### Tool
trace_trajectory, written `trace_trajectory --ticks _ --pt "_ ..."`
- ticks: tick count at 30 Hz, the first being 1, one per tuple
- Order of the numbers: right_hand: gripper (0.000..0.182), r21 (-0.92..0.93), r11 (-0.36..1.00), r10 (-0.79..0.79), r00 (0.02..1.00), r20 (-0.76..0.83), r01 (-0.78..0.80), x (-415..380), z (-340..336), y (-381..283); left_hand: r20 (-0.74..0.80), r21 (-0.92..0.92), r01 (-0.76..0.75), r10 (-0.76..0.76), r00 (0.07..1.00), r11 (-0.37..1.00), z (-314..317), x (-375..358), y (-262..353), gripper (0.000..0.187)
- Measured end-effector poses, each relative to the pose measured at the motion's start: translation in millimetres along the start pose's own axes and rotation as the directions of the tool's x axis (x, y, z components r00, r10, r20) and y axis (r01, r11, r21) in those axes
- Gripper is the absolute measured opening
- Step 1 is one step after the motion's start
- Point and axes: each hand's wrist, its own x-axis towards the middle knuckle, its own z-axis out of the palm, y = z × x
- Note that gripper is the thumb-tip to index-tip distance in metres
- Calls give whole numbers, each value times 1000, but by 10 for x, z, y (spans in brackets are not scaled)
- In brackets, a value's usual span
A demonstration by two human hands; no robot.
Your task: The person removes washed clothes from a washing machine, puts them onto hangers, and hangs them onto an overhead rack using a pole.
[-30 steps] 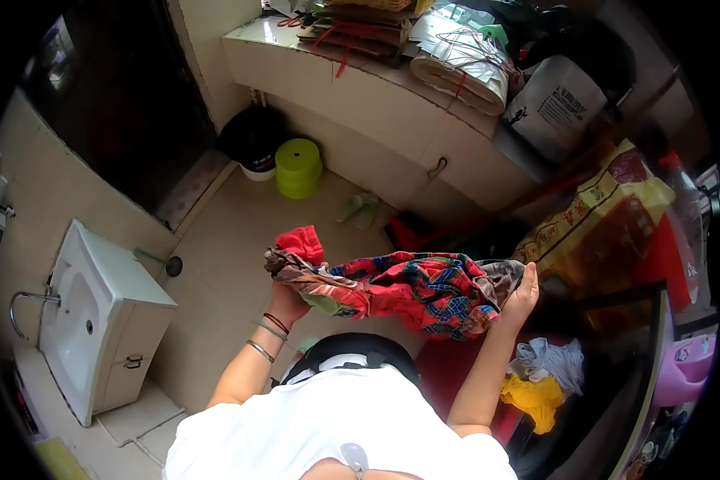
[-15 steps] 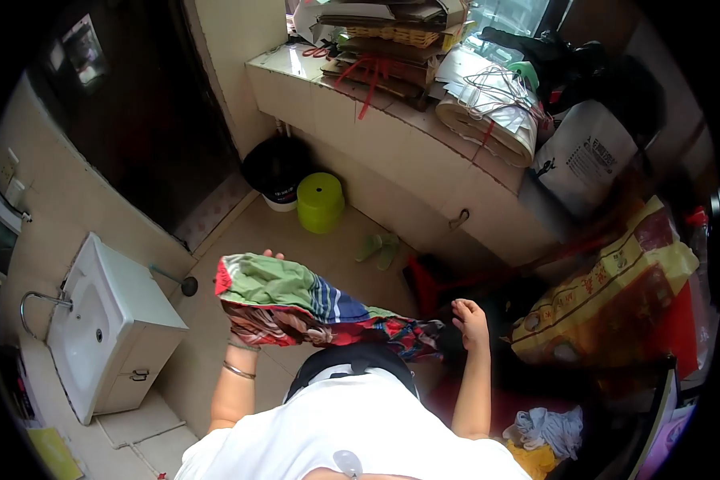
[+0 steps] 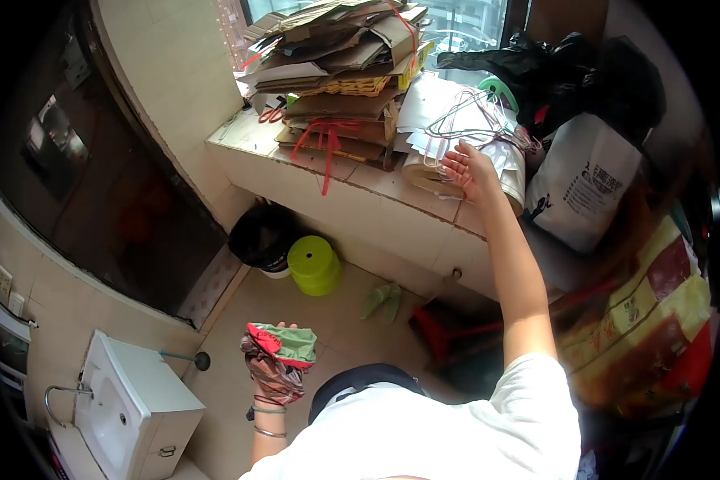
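My left hand (image 3: 274,376) is low in front of me, gripping a bunched colourful garment (image 3: 280,352) of red, green and patterned cloth. My right hand (image 3: 469,170) is stretched up and forward to the tiled ledge (image 3: 352,180), fingers apart, touching a bundle of wire clothes hangers (image 3: 470,116) that lies on a stack of papers (image 3: 424,172). The hand holds nothing that I can see.
The ledge carries piled cardboard (image 3: 344,56), a white printed bag (image 3: 584,188) and black bags (image 3: 552,64). On the floor stand a green stool (image 3: 314,264), a black bin (image 3: 262,236), slippers (image 3: 382,300) and a red stool (image 3: 448,332). A white sink (image 3: 128,412) is lower left.
My right hand let go of the garment and rose to the hangers on the ledge. My left hand dropped lower with the garment bunched up. My view tilted upward.
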Motion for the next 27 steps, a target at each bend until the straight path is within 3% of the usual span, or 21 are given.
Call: trace_trajectory --ticks 2,5,11,13,15,18,21,22,25,27 --pt "33 -70 998 -19 980 -199 5 335 66 -33 4 -1 -40 40 999 999 91 45 35 55" --pt "37 -186 983 -51 957 -286 -4 628 73 -114 2 36 -61 61 998 997 138 113 55 58" --pt "22 -284 959 -88 946 -313 -5 698 123 -175 112 -57 65 -58 992 996 -9 577 130 62" --pt "18 -181 983 -74 927 -367 7 688 179 -188 23 9 156 -156 988 988 -38 821 200 60" --pt "17 -33 998 -62 919 -388 54 624 228 -202 44 -55 271 -269 962 961 -4 1070 329 58" --pt "19 139 973 -110 897 -427 185 558 280 -192 123 10 290 -289 949 957 67 1417 526 55" --pt "21 290 895 -169 859 -484 339 511 335 -186 146 108 446 -458 877 889 147 1737 757 54" --pt "21 332 865 -182 853 -490 376 582 237 -141 319 200 431 -474 821 880 102 1859 827 54" --pt "20 377 799 -226 814 -535 469 585 80 -88 181 -55 618 -601 779 784 167 2053 877 50" --pt "19 364 759 -241 753 -612 539 474 56 -43 141 -7 633 -626 767 774 76 2190 849 46"
